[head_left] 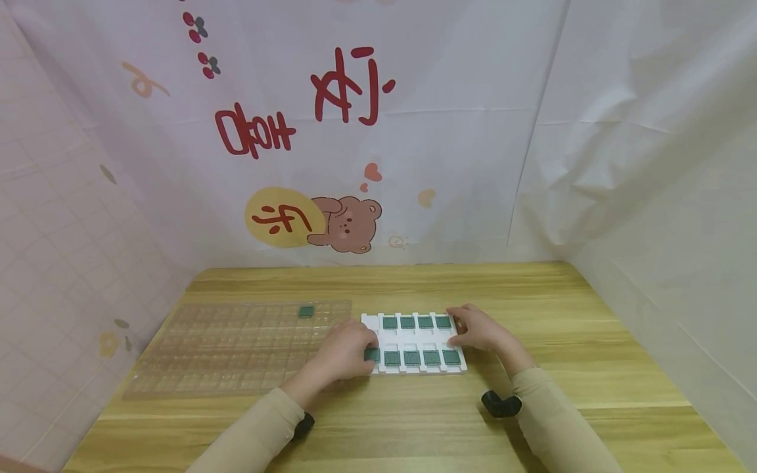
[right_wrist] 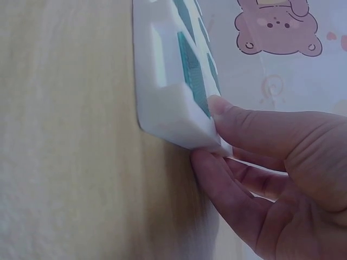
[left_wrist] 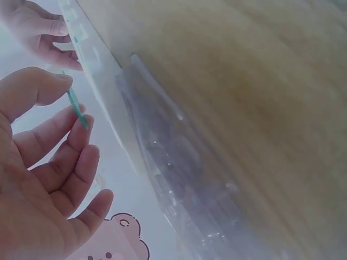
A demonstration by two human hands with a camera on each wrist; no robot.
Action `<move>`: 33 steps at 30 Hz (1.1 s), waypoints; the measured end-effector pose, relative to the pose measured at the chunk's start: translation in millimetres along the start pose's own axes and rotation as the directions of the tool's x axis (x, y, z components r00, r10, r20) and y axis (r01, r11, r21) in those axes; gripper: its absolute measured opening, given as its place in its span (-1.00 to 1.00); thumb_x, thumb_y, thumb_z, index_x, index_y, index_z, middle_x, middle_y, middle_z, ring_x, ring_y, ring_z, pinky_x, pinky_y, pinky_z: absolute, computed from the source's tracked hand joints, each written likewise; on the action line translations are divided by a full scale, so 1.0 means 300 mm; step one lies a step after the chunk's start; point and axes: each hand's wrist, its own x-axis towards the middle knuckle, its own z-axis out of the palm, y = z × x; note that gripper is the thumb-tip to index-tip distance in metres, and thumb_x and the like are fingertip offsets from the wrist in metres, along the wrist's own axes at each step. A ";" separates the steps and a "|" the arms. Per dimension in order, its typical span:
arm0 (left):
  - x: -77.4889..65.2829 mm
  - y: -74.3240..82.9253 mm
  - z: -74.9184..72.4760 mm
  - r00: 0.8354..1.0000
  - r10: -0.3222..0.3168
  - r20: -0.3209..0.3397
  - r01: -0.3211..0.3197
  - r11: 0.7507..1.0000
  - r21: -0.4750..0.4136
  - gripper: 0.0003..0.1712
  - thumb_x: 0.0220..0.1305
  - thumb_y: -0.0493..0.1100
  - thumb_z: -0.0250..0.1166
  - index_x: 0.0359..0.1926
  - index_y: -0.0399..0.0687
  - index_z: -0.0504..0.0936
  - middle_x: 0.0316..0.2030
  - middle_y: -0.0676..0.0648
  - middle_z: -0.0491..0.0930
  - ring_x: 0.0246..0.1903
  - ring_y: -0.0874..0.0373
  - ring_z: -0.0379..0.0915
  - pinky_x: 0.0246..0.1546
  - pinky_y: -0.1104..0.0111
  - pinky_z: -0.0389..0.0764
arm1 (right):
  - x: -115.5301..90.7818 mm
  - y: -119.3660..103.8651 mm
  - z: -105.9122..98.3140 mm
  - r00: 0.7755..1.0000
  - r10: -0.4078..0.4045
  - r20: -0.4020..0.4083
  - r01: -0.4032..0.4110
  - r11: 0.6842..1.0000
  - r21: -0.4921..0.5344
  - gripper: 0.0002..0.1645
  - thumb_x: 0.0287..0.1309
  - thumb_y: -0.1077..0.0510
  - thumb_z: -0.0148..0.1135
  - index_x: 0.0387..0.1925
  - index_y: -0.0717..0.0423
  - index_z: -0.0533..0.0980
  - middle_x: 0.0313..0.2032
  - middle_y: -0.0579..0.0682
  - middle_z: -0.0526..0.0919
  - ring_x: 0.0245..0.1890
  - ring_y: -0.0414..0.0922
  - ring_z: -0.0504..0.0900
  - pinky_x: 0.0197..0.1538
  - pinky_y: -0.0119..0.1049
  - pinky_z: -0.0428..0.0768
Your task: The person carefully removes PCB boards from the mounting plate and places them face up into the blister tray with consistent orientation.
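Observation:
A white tray (head_left: pixel 408 337) lies on the table with two rows of thin, square green chips (head_left: pixel 412 358) in its slots. My left hand (head_left: pixel 343 351) is at the tray's left end, pinching one green chip (left_wrist: pixel 79 112) by its edges between thumb and fingertips, as the left wrist view shows edge-on. The far-left slot of the tray (head_left: pixel 371 322) holds no chip. At the opposite end, my right hand (head_left: pixel 478 330) grips the tray's short side; in the right wrist view its thumb lies by the corner of the end chip (right_wrist: pixel 194 76).
To the left, a clear plastic tray (head_left: pixel 236 348) with many compartments spreads across the table, its right edge close by the left hand. One green chip (head_left: pixel 305 311) lies in its far right part. A printed white curtain (head_left: pixel 449 131) hangs behind the wooden table (head_left: pixel 414 420).

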 end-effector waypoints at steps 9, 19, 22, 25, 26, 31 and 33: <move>-0.006 0.010 -0.022 0.999 0.002 -0.041 -0.002 1.000 -0.021 -0.76 -0.11 -0.17 0.46 -0.31 -0.03 0.73 -0.39 0.08 0.60 -0.27 0.15 0.41 -0.15 0.20 0.45 | 0.000 0.002 0.003 1.000 0.003 -0.004 -0.003 1.000 -0.001 -0.12 0.02 0.15 0.51 0.30 0.44 0.33 0.01 0.26 0.46 -0.15 0.01 0.51 0.01 0.00 0.52; -0.014 0.007 -0.041 0.996 0.005 -0.088 -0.011 0.998 -0.065 -0.73 -0.12 -0.19 0.45 -0.28 -0.05 0.74 -0.36 0.08 0.63 -0.25 0.12 0.41 -0.10 0.19 0.44 | 0.005 0.006 0.007 1.000 -0.006 -0.013 0.006 1.000 -0.016 -0.12 0.01 0.16 0.52 0.29 0.45 0.34 -0.01 0.25 0.48 -0.14 0.01 0.52 0.02 -0.01 0.51; -0.016 0.002 -0.043 0.995 0.000 -0.104 -0.007 0.997 -0.071 -0.73 -0.13 -0.19 0.45 -0.28 -0.06 0.74 -0.36 0.06 0.63 -0.24 0.10 0.42 -0.10 0.17 0.45 | 0.006 0.007 0.009 1.000 0.000 -0.013 0.000 1.000 -0.018 -0.12 0.01 0.16 0.52 0.29 0.45 0.34 0.00 0.25 0.48 -0.14 0.00 0.52 0.02 -0.01 0.51; -0.019 -0.002 -0.046 0.994 -0.011 -0.110 0.002 0.997 -0.083 -0.73 -0.13 -0.19 0.46 -0.29 -0.06 0.74 -0.36 0.05 0.61 -0.22 0.08 0.42 -0.09 0.15 0.45 | 0.007 0.007 0.010 1.000 0.002 -0.012 -0.002 1.000 -0.021 -0.12 0.00 0.16 0.52 0.29 0.45 0.34 -0.01 0.25 0.48 -0.16 0.00 0.52 0.02 -0.02 0.51; -0.020 -0.002 -0.047 0.994 -0.014 -0.112 0.004 0.996 -0.087 -0.73 -0.13 -0.19 0.47 -0.29 -0.06 0.74 -0.37 0.05 0.61 -0.22 0.08 0.42 -0.10 0.14 0.45 | 0.007 0.007 0.009 1.000 0.001 -0.012 -0.001 1.000 -0.022 -0.12 0.00 0.16 0.52 0.29 0.45 0.34 -0.01 0.25 0.48 -0.16 0.00 0.52 0.01 -0.02 0.51; -0.026 -0.009 -0.047 0.994 -0.033 -0.109 0.024 0.996 -0.086 -0.74 -0.14 -0.19 0.48 -0.31 -0.06 0.73 -0.39 0.07 0.58 -0.25 0.12 0.38 -0.13 0.17 0.45 | 0.006 0.005 0.006 1.000 -0.006 -0.015 0.006 1.000 -0.024 -0.12 0.01 0.17 0.52 0.29 0.46 0.34 0.00 0.27 0.48 -0.15 0.00 0.52 0.01 -0.02 0.51; -0.027 -0.014 -0.048 0.994 -0.039 -0.107 0.030 0.996 -0.087 -0.74 -0.14 -0.19 0.48 -0.31 -0.05 0.72 -0.37 0.07 0.59 -0.24 0.11 0.38 -0.12 0.16 0.45 | 0.005 0.005 0.005 1.000 -0.009 -0.015 0.008 1.000 -0.025 -0.12 0.01 0.16 0.52 0.29 0.46 0.33 0.01 0.28 0.48 -0.15 0.01 0.52 0.01 -0.01 0.51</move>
